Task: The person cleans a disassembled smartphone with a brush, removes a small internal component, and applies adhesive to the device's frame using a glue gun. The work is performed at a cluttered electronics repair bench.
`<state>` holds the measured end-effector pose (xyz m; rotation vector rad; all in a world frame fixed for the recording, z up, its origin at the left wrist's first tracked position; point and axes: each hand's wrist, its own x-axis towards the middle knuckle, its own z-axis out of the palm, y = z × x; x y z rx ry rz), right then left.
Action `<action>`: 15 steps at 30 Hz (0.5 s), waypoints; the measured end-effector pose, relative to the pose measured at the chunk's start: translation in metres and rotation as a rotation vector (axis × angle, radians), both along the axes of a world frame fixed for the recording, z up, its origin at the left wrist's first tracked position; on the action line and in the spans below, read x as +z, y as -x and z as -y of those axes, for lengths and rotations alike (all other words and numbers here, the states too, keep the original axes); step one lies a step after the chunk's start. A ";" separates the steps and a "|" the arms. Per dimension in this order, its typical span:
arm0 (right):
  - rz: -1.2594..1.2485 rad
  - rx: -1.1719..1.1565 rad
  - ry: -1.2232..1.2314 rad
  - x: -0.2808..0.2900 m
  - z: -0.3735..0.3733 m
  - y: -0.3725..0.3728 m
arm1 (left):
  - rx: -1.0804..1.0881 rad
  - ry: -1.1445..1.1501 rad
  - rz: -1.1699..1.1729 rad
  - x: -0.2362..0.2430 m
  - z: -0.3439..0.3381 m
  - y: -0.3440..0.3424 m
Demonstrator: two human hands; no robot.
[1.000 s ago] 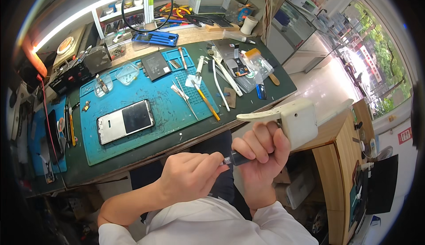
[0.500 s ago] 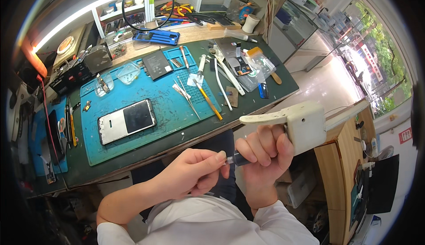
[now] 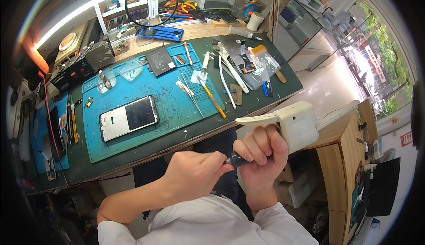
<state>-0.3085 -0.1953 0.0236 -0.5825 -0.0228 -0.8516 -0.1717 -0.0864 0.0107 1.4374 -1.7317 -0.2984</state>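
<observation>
My right hand (image 3: 260, 154) is wrapped around the grip of a white gun-shaped tool (image 3: 290, 121) with a long flat nozzle pointing left, held below the bench edge. My left hand (image 3: 195, 174) pinches a small dark cylindrical part (image 3: 236, 160) that sticks out of the bottom of the right fist. Both hands hover over my lap, off the bench. A phone (image 3: 128, 117) lies with its screen up on the blue work mat (image 3: 146, 103), untouched.
On the green bench (image 3: 261, 99) lie tweezers, a yellow-handled tool (image 3: 212, 98), white spudgers, a syringe, a dark battery-like plate (image 3: 160, 61) and small clear dishes. Tool racks and cables line the back. A wooden cabinet (image 3: 341, 156) stands to the right.
Both hands with the white tool have shifted slightly; the left hand keeps its pinch on the dark part. Nothing on the bench has moved.
</observation>
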 end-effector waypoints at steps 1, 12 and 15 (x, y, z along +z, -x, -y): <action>-0.003 0.009 -0.021 0.001 0.000 0.000 | -0.023 -0.086 -0.104 0.001 -0.003 0.002; 0.054 0.139 0.098 0.007 -0.001 0.008 | -0.481 -1.035 -1.301 0.019 -0.005 -0.020; 0.027 0.136 0.095 0.009 -0.002 0.008 | -0.453 -0.974 -1.232 0.021 -0.007 -0.019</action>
